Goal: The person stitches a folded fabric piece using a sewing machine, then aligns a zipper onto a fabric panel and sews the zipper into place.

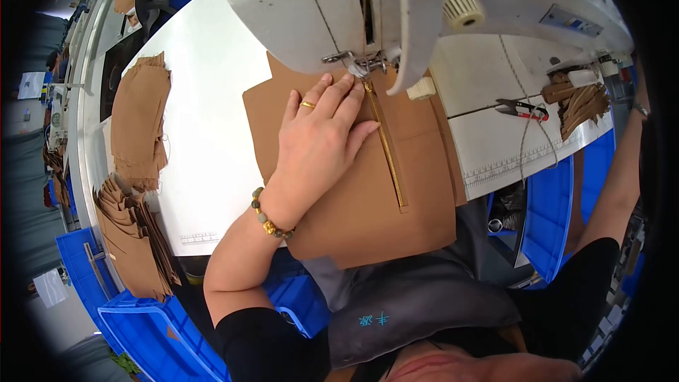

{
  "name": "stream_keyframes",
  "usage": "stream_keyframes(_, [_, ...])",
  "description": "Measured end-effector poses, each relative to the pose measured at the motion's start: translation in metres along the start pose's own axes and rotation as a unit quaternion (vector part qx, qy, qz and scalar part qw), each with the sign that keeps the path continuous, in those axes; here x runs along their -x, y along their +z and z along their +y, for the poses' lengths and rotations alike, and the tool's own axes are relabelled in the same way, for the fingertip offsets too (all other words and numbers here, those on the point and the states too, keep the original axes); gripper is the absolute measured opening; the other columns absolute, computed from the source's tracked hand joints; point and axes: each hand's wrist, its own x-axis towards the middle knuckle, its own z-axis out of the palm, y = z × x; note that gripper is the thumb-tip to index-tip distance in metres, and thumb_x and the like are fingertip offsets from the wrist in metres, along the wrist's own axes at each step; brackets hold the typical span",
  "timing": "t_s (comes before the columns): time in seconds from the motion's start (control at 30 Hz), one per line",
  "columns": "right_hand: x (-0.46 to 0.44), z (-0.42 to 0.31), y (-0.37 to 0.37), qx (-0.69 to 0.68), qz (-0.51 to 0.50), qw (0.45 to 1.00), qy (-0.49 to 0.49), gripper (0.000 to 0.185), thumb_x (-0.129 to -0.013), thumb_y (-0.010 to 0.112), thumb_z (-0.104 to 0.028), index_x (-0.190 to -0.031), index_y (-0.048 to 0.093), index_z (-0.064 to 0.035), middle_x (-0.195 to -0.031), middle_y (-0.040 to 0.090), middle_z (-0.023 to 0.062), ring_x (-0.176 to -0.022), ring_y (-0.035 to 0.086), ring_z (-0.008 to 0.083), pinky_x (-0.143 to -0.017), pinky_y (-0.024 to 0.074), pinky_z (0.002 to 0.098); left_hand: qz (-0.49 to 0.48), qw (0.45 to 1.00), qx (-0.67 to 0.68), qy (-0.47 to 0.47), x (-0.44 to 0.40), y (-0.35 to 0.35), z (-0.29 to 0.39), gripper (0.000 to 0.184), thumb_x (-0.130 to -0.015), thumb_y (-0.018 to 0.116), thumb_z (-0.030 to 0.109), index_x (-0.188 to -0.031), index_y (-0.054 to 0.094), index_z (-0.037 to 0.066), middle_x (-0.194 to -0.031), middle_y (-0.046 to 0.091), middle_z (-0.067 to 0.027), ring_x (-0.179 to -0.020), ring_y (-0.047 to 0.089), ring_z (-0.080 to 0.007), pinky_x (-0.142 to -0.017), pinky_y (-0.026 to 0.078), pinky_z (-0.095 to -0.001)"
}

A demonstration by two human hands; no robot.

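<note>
My left hand (322, 127) lies flat on a brown fabric piece (346, 219), its fingers slightly apart beside the top of a gold zipper (387, 148). The fabric spreads under the sewing machine head (318, 14) and hangs over the table's front edge. Just beyond my fingertips is the presser foot (358, 67), over the zipper's top end. My right arm (615, 177) reaches up along the right edge of the view; its hand is hidden behind the machine arm or out of view.
Brown fabric stacks (141, 120) lie on the white table (205, 64) at left, with more pieces (134, 240) below. At right are red-handled snips (527, 110), a cord and brown scraps (583, 106). Blue bins (548, 219) stand beneath the table.
</note>
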Motion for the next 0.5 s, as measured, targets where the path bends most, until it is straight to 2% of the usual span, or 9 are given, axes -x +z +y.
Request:
stream_keyframes(0.27, [0.005, 0.007, -0.005, -0.026, 0.001, 0.999, 0.032, 0.024, -0.106, 0.056, -0.017, -0.095, 0.062, 0.0031, -0.091, 0.061, 0.0130, -0.084, 0.059, 0.0271, -0.082, 0.0462, 0.0412, -0.005, 1.000, 0.001, -0.003, 0.000, -0.001, 0.000, 0.050, -0.089, 0.077, 0.035, -0.130, 0.069, 0.007, -0.131, 0.069, -0.0106, -0.129, 0.060, -0.0333, -0.112, 0.046, -0.0453])
stream_keyframes(0.5, [0.006, 0.018, -0.005, -0.055, 0.015, 0.997, 0.060, 0.024, -0.107, 0.054, -0.018, -0.105, 0.064, 0.0035, -0.102, 0.065, 0.0142, -0.094, 0.062, 0.0275, -0.091, 0.0468, 0.0408, -0.006, 1.000, -0.002, 0.002, -0.001, -0.002, -0.001, 0.050, -0.089, 0.077, 0.035, -0.130, 0.069, 0.007, -0.131, 0.069, -0.0106, -0.128, 0.061, -0.0341, -0.112, 0.045, -0.0457])
